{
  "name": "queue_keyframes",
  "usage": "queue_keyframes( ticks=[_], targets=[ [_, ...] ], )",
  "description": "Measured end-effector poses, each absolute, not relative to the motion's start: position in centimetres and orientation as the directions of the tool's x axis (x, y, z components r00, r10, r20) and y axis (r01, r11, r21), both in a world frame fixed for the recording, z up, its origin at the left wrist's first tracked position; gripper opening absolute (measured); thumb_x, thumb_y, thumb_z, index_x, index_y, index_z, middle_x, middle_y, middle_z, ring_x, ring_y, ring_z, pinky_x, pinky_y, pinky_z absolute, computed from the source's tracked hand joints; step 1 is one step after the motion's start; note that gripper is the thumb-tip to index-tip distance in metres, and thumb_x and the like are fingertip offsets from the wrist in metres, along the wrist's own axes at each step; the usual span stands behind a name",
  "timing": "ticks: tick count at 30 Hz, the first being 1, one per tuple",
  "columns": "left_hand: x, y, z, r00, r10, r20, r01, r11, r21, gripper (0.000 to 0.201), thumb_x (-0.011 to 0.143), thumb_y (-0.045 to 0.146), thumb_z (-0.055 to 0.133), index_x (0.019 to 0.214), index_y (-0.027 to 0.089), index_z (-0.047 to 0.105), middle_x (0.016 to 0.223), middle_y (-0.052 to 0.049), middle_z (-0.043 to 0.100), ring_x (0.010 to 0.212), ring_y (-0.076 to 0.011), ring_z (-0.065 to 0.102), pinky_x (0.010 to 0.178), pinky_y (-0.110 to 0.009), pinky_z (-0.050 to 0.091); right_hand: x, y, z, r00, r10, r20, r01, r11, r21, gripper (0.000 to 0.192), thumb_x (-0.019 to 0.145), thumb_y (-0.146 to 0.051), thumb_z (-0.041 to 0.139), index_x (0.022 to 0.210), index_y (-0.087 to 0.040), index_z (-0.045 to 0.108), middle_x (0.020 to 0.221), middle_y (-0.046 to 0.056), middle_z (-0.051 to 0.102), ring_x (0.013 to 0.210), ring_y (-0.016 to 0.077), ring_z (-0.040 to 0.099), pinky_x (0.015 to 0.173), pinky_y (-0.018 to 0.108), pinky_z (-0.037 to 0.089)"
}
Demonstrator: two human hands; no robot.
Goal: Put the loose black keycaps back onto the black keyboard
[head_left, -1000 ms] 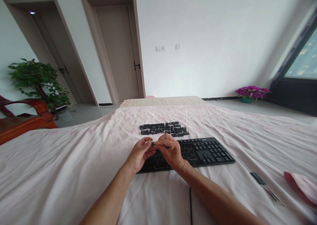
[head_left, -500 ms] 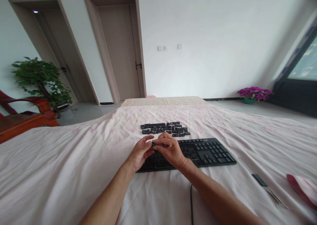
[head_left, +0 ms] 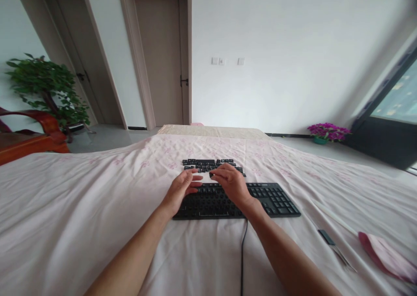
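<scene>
A black keyboard (head_left: 208, 205) lies on the cloth, with many keycaps off its left and middle part and the keys at its right end in place. Above its left part is my left hand (head_left: 183, 187), open, fingers apart, holding nothing. My right hand (head_left: 232, 183) is over the middle of the keyboard, thumb and fingers pinched on a small black keycap (head_left: 211, 175). Just behind the keyboard, loose black keycaps (head_left: 205, 162) lie in rough rows, partly hidden by both hands.
A keycap puller with a dark handle and metal wires (head_left: 337, 249) lies right of the keyboard, near a pink cloth piece (head_left: 384, 252). The keyboard cable (head_left: 243, 257) runs toward me. Folds cross the pale tablecloth (head_left: 97, 209). A wooden chair (head_left: 35, 135) stands at the left.
My hands have come apart. The left has opened and moved slightly left; the right has moved slightly right with the keycap pinched. The whole view has shifted a little.
</scene>
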State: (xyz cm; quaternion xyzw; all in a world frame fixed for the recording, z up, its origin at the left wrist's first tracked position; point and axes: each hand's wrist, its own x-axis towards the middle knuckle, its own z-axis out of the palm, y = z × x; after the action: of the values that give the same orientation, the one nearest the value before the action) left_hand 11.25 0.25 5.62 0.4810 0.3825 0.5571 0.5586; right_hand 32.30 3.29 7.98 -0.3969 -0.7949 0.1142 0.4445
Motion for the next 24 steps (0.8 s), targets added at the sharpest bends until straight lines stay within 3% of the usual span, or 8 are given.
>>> queue_keyframes(
  ticks=[3, 5, 8, 13, 24],
  targets=[
    [9.3, 1.3, 4.8, -0.223, 0.932, 0.286, 0.114, -0.266, 0.957, 0.047, 0.085, 0.055, 0.052, 0.111, 0.017, 0.062, 0.106, -0.011, 0.071, 0.089, -0.0198, 0.068, 0.074, -0.029, 0.051, 34.8, 4.7, 7.2, -0.238, 0.816, 0.526, 0.621, 0.545, -0.564, 0.016, 0.085, -0.03, 0.063, 0.093, -0.025, 0.076, 0.087, 0.003, 0.067, 0.085, 0.0168, 0.062, 0.079, 0.029, 0.047],
    [8.0, 2.1, 3.4, -0.316, 0.897, 0.31, 0.29, -0.22, 0.931, 0.045, 0.087, 0.053, 0.047, 0.109, 0.017, 0.063, 0.103, -0.01, 0.072, 0.088, -0.0207, 0.068, 0.077, -0.03, 0.05, 36.0, 5.0, 6.3, -0.269, 0.846, 0.46, 0.685, 0.503, -0.526, 0.016, 0.084, -0.029, 0.063, 0.092, -0.025, 0.077, 0.086, 0.003, 0.068, 0.085, 0.0175, 0.062, 0.08, 0.029, 0.046],
    [6.9, 2.9, 1.3, -0.327, 0.909, 0.26, 0.428, -0.103, 0.898, 0.043, 0.091, 0.049, 0.038, 0.106, 0.019, 0.065, 0.102, -0.009, 0.073, 0.085, -0.0209, 0.068, 0.079, -0.031, 0.049, 36.5, 4.4, 4.9, -0.323, 0.86, 0.394, 0.755, 0.485, -0.442, 0.017, 0.085, -0.028, 0.063, 0.094, -0.026, 0.076, 0.088, 0.003, 0.068, 0.088, 0.0181, 0.061, 0.082, 0.029, 0.045],
    [6.6, 3.2, -0.3, -0.278, 0.938, 0.207, 0.525, -0.032, 0.851, 0.04, 0.091, 0.048, 0.037, 0.102, 0.024, 0.067, 0.098, -0.005, 0.075, 0.093, -0.0214, 0.068, 0.079, -0.029, 0.048, 35.6, 3.6, 4.0, -0.366, 0.851, 0.377, 0.811, 0.491, -0.319, 0.017, 0.086, -0.029, 0.062, 0.096, -0.027, 0.076, 0.088, 0.002, 0.067, 0.088, 0.0175, 0.059, 0.08, 0.027, 0.043],
    [6.4, 3.3, -0.2, -0.258, 0.945, 0.203, 0.55, -0.029, 0.835, 0.038, 0.091, 0.045, 0.037, 0.103, 0.025, 0.068, 0.099, -0.004, 0.075, 0.093, -0.0199, 0.067, 0.08, -0.026, 0.047, 34.4, 2.7, 4.8, -0.46, 0.827, 0.324, 0.859, 0.507, -0.075, 0.02, 0.092, -0.03, 0.055, 0.095, -0.028, 0.074, 0.087, 0.003, 0.066, 0.084, 0.018, 0.055, 0.076, 0.028, 0.038]
  ],
)
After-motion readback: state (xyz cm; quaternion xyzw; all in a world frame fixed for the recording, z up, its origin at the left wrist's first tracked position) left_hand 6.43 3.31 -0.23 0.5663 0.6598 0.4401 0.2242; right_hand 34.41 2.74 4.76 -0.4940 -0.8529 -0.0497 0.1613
